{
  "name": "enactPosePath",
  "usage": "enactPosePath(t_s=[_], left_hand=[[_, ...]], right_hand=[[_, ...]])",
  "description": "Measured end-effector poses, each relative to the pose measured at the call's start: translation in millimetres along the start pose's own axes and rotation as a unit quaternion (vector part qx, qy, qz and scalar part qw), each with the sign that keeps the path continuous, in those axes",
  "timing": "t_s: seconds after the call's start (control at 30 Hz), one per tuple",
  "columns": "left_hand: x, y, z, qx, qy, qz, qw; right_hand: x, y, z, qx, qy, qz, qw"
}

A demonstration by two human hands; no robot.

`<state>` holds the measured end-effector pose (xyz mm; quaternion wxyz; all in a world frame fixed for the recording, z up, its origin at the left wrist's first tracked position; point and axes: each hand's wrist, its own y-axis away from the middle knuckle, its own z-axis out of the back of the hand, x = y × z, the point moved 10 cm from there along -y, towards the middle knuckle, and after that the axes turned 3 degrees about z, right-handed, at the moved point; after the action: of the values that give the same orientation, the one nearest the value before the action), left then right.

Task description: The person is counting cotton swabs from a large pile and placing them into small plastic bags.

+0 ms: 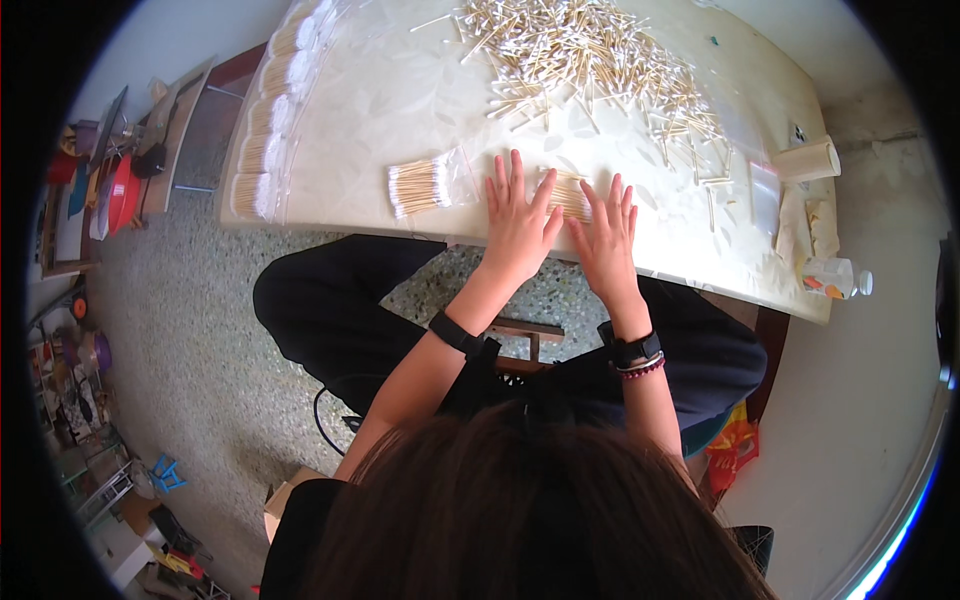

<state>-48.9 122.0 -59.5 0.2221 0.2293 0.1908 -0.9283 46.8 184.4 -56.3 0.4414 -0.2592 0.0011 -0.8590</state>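
Note:
A small bundle of cotton swabs (569, 194) lies flat on the table near its front edge, between my hands. My left hand (517, 222) rests at the bundle's left side with its fingers spread, the index finger reaching its edge. On the other side lies my right hand (606, 240), its fingers also apart and partly covering the swabs' right ends. Neither hand is closed around anything. Just left of my left hand is a clear bag of cotton swabs (418, 187), its loose plastic flap (461, 172) pointing toward my fingers.
A large heap of loose cotton swabs (570, 50) covers the table's far middle, with strays trailing right. Filled swab bags (262, 154) line the left edge. At right are flat clear bags (764, 200), a cardboard-coloured roll (808, 159) and a clear bottle (836, 278).

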Motion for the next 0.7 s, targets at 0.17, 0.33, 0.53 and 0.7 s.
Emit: enactPosePath(t_s=[0.17, 0.33, 0.53, 0.7], left_hand=[[-1, -1, 0, -0.007, -0.006, -0.006, 1.000], [-2, 0, 0, -0.005, 0.008, -0.003, 1.000], [0, -8, 0, -0.007, 0.026, -0.009, 1.000], [2, -16, -1, -0.026, 0.012, -0.022, 0.999]], right_hand=[[0, -1, -2, -0.006, 0.014, -0.006, 1.000], [-5, -2, -2, -0.015, 0.003, -0.020, 1.000], [-4, -2, -2, -0.012, -0.007, -0.021, 1.000], [-6, -3, -1, -0.018, -0.019, -0.026, 0.999]])
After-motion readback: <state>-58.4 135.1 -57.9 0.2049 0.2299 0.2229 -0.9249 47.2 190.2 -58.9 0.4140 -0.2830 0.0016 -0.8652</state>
